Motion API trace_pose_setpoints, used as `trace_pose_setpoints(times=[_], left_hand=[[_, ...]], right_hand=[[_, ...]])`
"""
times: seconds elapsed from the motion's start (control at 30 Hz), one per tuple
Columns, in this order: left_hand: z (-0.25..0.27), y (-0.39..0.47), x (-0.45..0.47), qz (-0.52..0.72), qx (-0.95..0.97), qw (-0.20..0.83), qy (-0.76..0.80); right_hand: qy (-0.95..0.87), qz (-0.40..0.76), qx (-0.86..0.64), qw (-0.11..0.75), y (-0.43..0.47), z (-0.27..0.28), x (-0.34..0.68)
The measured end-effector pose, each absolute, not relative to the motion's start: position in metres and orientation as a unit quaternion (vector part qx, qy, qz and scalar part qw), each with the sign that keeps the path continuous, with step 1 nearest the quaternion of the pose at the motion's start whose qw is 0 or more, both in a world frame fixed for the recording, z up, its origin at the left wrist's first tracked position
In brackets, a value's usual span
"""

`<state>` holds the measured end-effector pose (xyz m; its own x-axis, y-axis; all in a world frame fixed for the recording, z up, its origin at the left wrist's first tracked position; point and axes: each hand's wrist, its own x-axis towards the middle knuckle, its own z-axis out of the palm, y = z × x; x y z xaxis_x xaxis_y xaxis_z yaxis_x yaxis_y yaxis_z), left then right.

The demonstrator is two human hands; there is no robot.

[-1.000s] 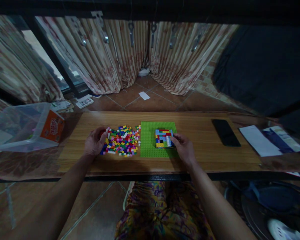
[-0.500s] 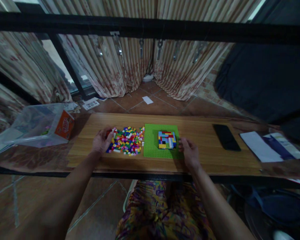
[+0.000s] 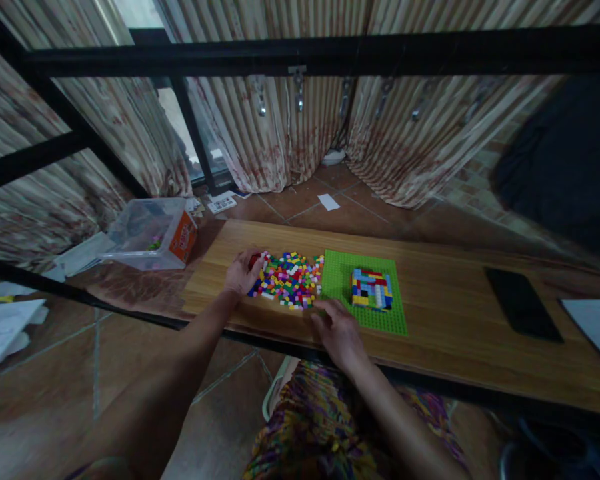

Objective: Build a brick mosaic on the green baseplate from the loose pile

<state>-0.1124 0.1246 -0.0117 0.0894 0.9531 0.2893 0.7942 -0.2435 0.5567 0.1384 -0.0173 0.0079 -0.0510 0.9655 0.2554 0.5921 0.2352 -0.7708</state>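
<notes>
Loose toy building bricks point(image 3: 291, 279) in many colours lie in a flat pile on the wooden board. At the pile's left edge rests my left hand point(image 3: 243, 272), thumb and fingers apart, with red bricks close to its fingertips. My right hand point(image 3: 339, 328) is at the pile's lower right corner, its thumb and fingers spread apart and nothing visible between them. Right of the pile lies a green studded baseplate point(image 3: 337, 270). On it stands a low block built of red, yellow, blue and white bricks point(image 3: 371, 290), untouched by either hand.
A clear plastic box point(image 3: 147, 230) with an orange label stands left of the wooden board point(image 3: 445, 300). A black phone point(image 3: 523, 303) lies on the board's right part, with white paper point(image 3: 593, 327) beyond it. A dark metal bar point(image 3: 330, 57) crosses above the far side.
My right hand has moved left, from beside the brick block to the pile's lower right corner. My left hand stays at the pile. The view has turned left.
</notes>
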Motion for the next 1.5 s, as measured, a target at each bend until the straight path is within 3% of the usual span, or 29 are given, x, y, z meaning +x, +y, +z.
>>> trace_pose_setpoints(times=[0.27, 0.6, 1.1, 1.5], left_hand=[[-0.014, 0.125, -0.113, 0.309, 0.729, 0.118, 0.6], [-0.013, 0.123, -0.112, 0.314, 0.73, 0.119, 0.595], [-0.009, 0.125, -0.113, 0.318, 0.732, 0.127, 0.589], [-0.006, 0.127, -0.114, 0.314, 0.723, 0.133, 0.601]], right_hand=[[-0.722, 0.154, -0.609, 0.289, 0.004, -0.001, 0.123], [-0.759, 0.144, -0.553, 0.313, 0.013, 0.009, 0.091], [-0.787, 0.082, -0.582, 0.19, 0.033, 0.013, 0.045], [-0.789, 0.097, -0.568, 0.215, 0.036, 0.012, 0.05]])
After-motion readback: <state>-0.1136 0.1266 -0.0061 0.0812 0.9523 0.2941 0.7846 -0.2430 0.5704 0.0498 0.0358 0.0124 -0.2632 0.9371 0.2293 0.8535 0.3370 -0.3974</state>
